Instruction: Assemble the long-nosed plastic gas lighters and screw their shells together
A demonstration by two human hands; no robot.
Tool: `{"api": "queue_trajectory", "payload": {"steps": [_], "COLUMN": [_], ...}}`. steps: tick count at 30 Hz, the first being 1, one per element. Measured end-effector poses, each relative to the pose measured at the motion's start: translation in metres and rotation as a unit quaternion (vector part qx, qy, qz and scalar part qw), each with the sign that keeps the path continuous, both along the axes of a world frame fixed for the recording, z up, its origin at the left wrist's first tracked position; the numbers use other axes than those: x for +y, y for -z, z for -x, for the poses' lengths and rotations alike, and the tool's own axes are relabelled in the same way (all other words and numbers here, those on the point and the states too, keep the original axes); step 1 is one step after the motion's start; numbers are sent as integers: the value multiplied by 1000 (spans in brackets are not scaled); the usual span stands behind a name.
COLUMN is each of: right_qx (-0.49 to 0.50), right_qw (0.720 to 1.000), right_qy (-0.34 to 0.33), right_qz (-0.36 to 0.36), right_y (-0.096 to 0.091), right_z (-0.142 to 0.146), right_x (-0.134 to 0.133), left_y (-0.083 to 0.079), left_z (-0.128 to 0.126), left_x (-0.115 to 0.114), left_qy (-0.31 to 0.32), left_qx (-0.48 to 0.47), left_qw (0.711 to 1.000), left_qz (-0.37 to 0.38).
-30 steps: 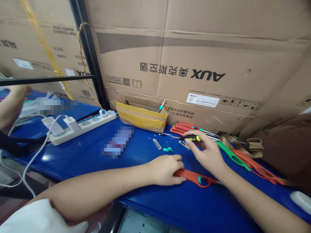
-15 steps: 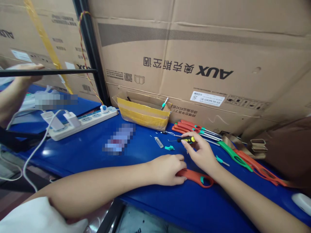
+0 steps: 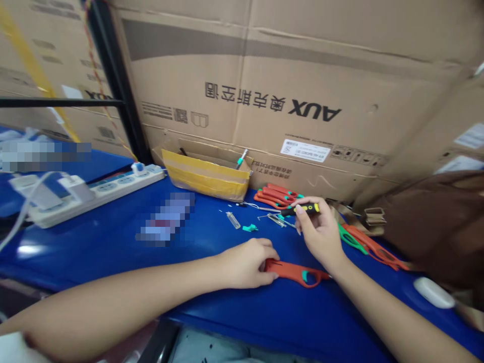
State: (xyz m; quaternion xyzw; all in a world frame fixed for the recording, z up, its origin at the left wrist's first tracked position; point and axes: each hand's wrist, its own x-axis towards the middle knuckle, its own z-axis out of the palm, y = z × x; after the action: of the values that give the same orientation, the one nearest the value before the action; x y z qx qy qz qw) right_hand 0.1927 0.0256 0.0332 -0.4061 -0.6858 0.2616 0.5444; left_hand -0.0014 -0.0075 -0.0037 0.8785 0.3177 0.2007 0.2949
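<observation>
My left hand (image 3: 251,263) is closed on the butt end of an orange long-nosed lighter (image 3: 289,270), which lies on the blue tabletop with its green trigger toward the right. Held above it in my right hand (image 3: 319,229) is a small black and yellow screwdriver (image 3: 302,208), its thin shaft pointing left. Below the shaft lie loose lighter parts: a clear fuel tank (image 3: 233,220) and a green plastic piece (image 3: 250,228). A metal part (image 3: 277,220) sits close under the screwdriver, partly hidden by my right hand.
Several orange lighters (image 3: 274,195) are piled behind my right hand. A yellow-taped cardboard box (image 3: 206,176) stands at the back. On the left are a power strip (image 3: 102,194) and a blurred-out flat object (image 3: 166,219). A white mouse-like object (image 3: 434,292) lies at right.
The view has shifted to the right. My right hand, with the screwdriver, has moved slightly away from the left hand. Another person's arm at far left has left the view.
</observation>
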Motion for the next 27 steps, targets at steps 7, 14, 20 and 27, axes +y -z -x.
{"api": "queue_trajectory", "payload": {"steps": [7, 14, 20, 27], "right_qx": [132, 266, 292, 316], "right_qw": [990, 959, 946, 940], "right_qy": [20, 16, 10, 8], "right_qz": [36, 98, 142, 133], "right_y": [1, 17, 26, 20], "right_z": [-29, -35, -28, -31], "right_x": [-14, -10, -11, -14], "left_y": [15, 15, 3, 1], "left_z": [-7, -11, -10, -11], "left_x": [4, 16, 16, 14], "left_qy": [-35, -77, -107, -117], "left_qx": [-118, -188, -198, -227], "left_qw": [977, 926, 910, 899], "left_qz": [175, 317, 347, 355]}}
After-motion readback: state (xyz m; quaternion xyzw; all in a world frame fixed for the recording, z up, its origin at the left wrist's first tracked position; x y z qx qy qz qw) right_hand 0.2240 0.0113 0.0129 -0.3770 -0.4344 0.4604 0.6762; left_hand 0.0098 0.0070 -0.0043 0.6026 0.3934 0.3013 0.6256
